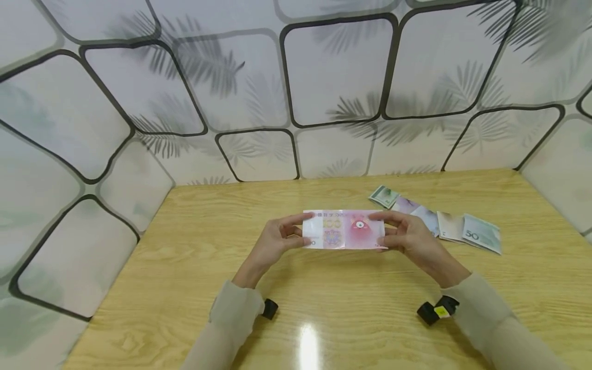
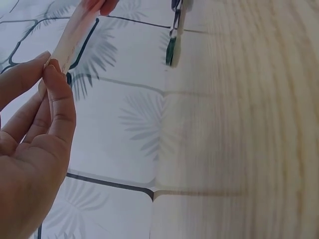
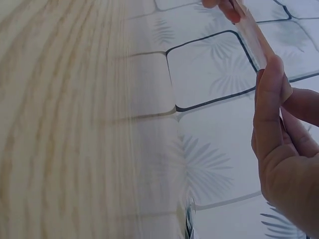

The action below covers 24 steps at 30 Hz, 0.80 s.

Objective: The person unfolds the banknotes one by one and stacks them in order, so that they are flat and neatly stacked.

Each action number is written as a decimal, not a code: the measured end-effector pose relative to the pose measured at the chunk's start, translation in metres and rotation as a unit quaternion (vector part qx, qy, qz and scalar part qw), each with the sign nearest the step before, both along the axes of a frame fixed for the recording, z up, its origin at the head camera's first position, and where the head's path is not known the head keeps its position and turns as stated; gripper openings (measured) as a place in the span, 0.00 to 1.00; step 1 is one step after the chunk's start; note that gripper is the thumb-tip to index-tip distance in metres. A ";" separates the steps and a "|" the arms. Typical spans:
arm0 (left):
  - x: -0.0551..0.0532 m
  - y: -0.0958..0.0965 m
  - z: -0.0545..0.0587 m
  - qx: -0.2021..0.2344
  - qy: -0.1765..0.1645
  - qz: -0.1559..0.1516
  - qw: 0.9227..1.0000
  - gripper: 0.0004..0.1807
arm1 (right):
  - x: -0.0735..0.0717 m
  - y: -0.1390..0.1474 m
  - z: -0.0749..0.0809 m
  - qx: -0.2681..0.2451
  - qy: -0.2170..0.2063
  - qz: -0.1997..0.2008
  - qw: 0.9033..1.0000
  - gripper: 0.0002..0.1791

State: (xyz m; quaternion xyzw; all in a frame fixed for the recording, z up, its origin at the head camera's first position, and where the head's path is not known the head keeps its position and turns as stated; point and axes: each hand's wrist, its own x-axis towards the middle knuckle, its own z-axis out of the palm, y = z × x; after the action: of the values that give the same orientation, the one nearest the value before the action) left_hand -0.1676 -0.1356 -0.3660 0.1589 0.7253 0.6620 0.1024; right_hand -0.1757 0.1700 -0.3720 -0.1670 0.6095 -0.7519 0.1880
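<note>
Wooden tabletop (image 1: 176,288) beneath, fingers (image 1: 392,218) partly cover the banknote (image 1: 343,229).

The left hand (image 1: 272,240) and right hand (image 1: 412,239) partly cover the pink banknote (image 1: 353,236), in places too small for reading. Farther right, the purple note (image 1: 405,205) is partly hidden. The near edge cuts both sleeves (image 1: 235,313).

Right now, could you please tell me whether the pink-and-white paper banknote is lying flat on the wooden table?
No, the left hand and right hand hold the pink-and-white paper banknote up by its ends.
</note>
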 end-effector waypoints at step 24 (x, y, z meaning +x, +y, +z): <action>0.003 -0.013 -0.010 -0.090 -0.005 -0.014 0.996 0.21 | -0.002 -0.003 -0.009 0.151 0.046 -0.009 0.987 0.22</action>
State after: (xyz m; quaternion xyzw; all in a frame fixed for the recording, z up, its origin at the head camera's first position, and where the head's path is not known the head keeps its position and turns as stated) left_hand -0.1648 -0.1488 -0.3758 0.1561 0.7794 0.5930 0.1289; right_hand -0.1779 0.1671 -0.3814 -0.1654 0.7255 -0.6444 0.1762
